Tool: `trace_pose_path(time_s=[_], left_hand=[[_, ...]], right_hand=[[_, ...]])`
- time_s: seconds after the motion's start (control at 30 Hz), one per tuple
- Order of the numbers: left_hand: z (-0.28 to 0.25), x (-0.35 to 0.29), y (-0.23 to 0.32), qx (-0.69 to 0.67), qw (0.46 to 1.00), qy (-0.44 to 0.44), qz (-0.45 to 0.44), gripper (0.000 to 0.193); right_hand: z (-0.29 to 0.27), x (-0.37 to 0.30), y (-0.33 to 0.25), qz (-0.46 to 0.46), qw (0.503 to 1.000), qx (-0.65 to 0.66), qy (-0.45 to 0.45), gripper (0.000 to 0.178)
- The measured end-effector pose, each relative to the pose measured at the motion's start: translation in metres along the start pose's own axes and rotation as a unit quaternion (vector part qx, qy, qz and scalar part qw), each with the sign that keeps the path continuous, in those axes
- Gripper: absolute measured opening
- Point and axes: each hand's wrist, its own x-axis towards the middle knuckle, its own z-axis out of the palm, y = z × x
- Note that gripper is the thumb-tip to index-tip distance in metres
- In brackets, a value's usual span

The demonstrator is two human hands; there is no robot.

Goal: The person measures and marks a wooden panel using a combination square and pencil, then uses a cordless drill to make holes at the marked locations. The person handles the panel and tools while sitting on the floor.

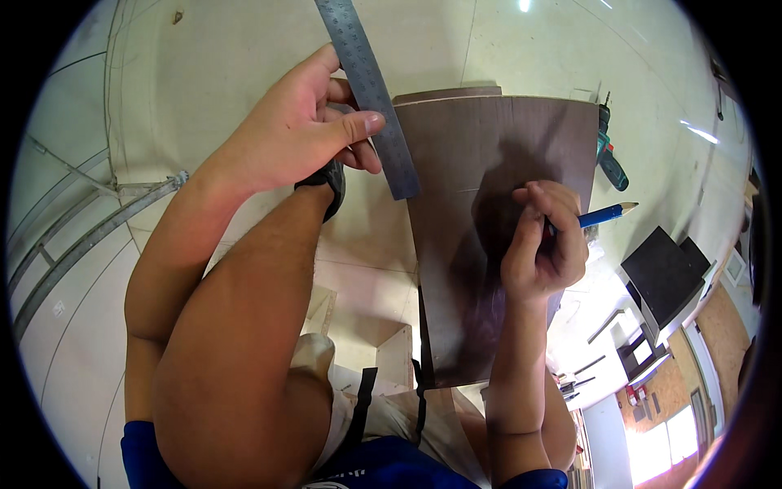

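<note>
A steel ruler (371,90) is gripped between the thumb and fingers of my left hand (305,126). Its lower end reaches the left edge of a dark brown wooden panel (456,163), while the rest slants up and away past the panel. Over the right part of that panel, my right hand (544,240) is closed around a blue pencil (601,216). The pencil's sharpened tip points right, off the wood. A faint short line shows on the panel between my hands.
A green and black power drill (609,155) lies beyond the panel's right edge. Black boards (666,273) stand farther right. On the left is a metal tube frame (98,224). Pale wooden box pieces (393,354) sit below, near my legs. Tiled floor (244,41) surrounds everything.
</note>
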Motion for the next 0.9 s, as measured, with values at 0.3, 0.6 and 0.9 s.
trace_pose_path(time_s=[0.3,0.6,0.9], left_hand=[[0.001,0.0035,0.0028,0.005,1.0,-0.005,-0.022,0.05],[0.0015,0.0036,0.0032,0.011,1.0,-0.006,-0.017,0.05],[0.005,0.0042,0.0081,0.006,1.0,-0.001,-0.028,0.05]], right_hand=[[-0.0002,0.0019,-0.0025,0.003,1.0,-0.002,-0.012,0.02],[0.001,0.0024,-0.0029,0.002,1.0,-0.007,-0.012,0.021],[0.0012,0.0022,-0.0039,0.005,1.0,-0.012,-0.008,0.022]])
